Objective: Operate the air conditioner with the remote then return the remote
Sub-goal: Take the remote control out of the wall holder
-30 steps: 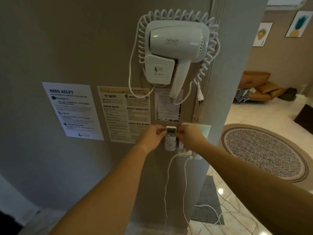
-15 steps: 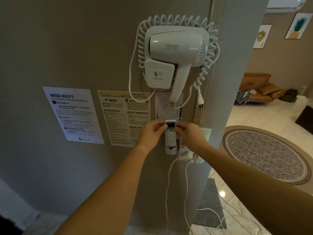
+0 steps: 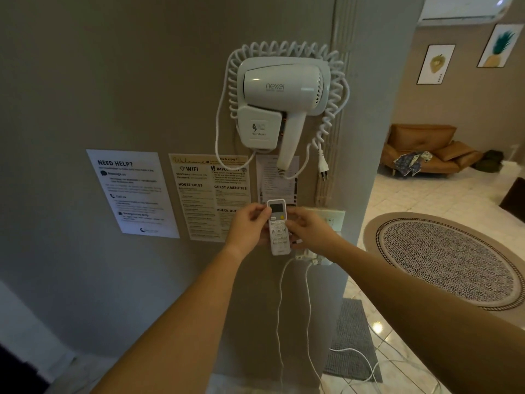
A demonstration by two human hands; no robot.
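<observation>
Since the earlier frames, the slim white plastic remote (image 3: 277,226) has been drawn up out of its wall holder, so that nearly its whole button face is now exposed, whereas only its top showed above the holder a second ago. It is held upright, close in front of the grey wall (image 3: 85,81), pinched between both hands. The left hand (image 3: 246,228) is closed on its left edge, thumb and fingertips near the display. The right hand (image 3: 309,230) is closed on its right edge, the thumb lying by the yellow button. The holder itself cannot be made out behind the hands.

Just behind the right hand a pale wall socket plate (image 3: 332,220) is seen, with white plugs below it and thin white cables (image 3: 279,308) hanging down towards the floor. Above the remote, a white wall-mounted hair dryer (image 3: 281,89) with a coiled white cord is fixed. To the left, a cream printed house-rules sheet (image 3: 199,200) and a white "NEED HELP?" notice (image 3: 130,191) are stuck to the wall. Well to the right, a round patterned rug (image 3: 446,260) lies on the tiled floor, with a tan leather sofa (image 3: 420,146) beyond it. At the top right, the lower edge of the white air conditioner unit (image 3: 460,12) is visible.
</observation>
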